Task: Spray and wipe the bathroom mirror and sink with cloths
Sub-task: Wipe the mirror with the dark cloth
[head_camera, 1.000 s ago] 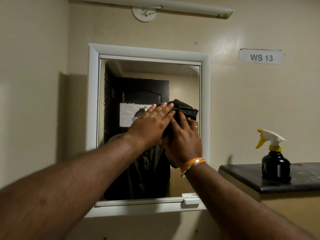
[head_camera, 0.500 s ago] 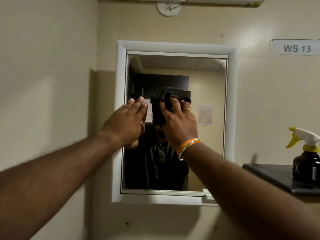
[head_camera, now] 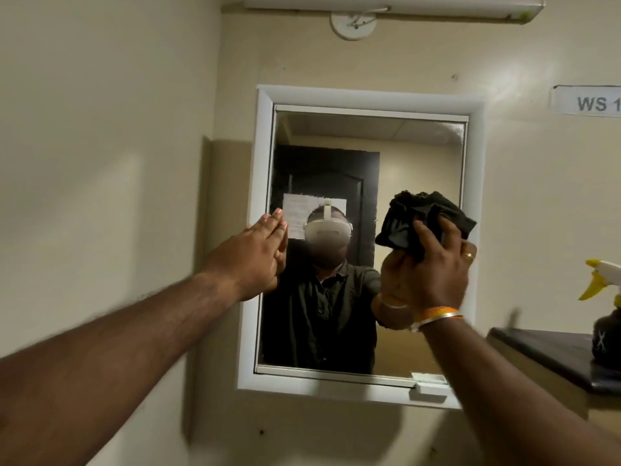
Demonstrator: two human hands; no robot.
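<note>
Head view: white-framed rectangular wall mirror point(head_camera: 420, 156) sits centre frame. Right hand point(head_camera: 428, 267), centre right, grips a crumpled black cloth point(head_camera: 403, 223) against the glass on the mirror's right side. Left hand point(head_camera: 255, 257), centre left, is released, fingers straight and together, at the mirror's left edge. Black spray bottle with yellow-white trigger point(head_camera: 605, 324) stands on a dark surface point(head_camera: 544, 351) at the right edge of frame.
</note>
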